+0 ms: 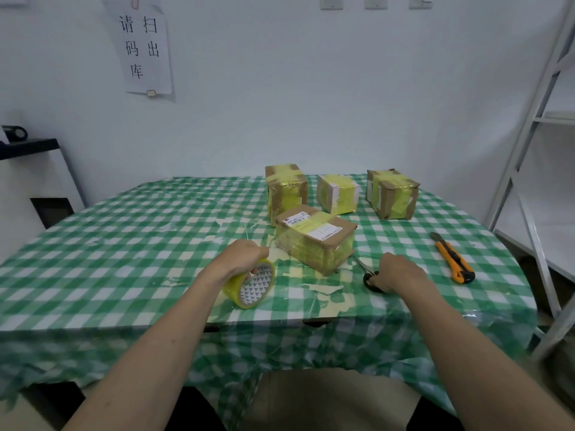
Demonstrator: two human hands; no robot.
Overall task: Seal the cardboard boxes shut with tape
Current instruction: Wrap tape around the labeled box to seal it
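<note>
My left hand (241,258) grips a roll of yellow tape (253,286) that stands on edge on the checked tablecloth, with fingers through its core. My right hand (396,272) holds black-handled scissors (368,275) against the table, blades pointing up-left toward the nearest box. That cardboard box (315,237), wrapped in yellowish tape with white labels on top, lies just beyond both hands. Three more taped boxes stand behind it: one at the left (284,189), a small pale one in the middle (337,192) and one at the right (392,192).
An orange and black utility knife (452,258) lies on the table to the right of my right hand. The green checked table (124,244) has torn cloth patches near the hands. A white metal shelf (535,150) stands at the right, a white cabinet (34,181) at the left.
</note>
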